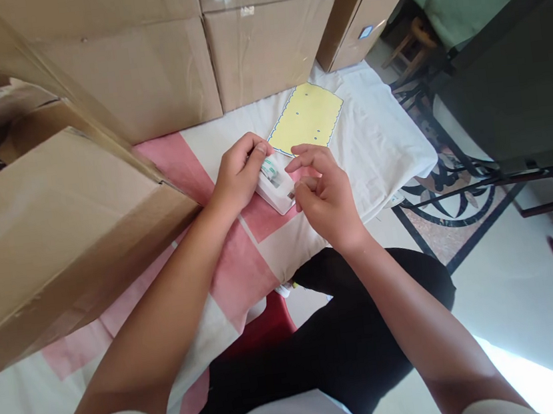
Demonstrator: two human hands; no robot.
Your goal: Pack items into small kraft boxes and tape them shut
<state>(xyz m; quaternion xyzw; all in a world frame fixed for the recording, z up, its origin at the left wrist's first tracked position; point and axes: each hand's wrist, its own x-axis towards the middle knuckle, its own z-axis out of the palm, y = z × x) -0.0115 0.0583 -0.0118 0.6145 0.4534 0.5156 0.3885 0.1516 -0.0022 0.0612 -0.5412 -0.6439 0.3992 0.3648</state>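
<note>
My left hand [244, 170] is closed on the left edge of a small white box [277, 193], with thumb and forefinger at its upper end. The box is flat, has a window or printed panel with green marks, and rests tilted on the cloth. My right hand [325, 191] hovers at the box's right side, fingers bent and apart. Its thumb is close to a small dark spot near the box's end; whether it touches cannot be told. Just beyond both hands lies a yellow sheet [306, 116] with a scalloped blue edge and a few small marks.
Large cardboard boxes [139, 76] stand along the table's back. An open carton [57, 227] sits at left, and a narrower carton [358, 15] at back right. A pink and white cloth [373, 134] covers the table. To the right are a dark panel [517, 76] and patterned floor.
</note>
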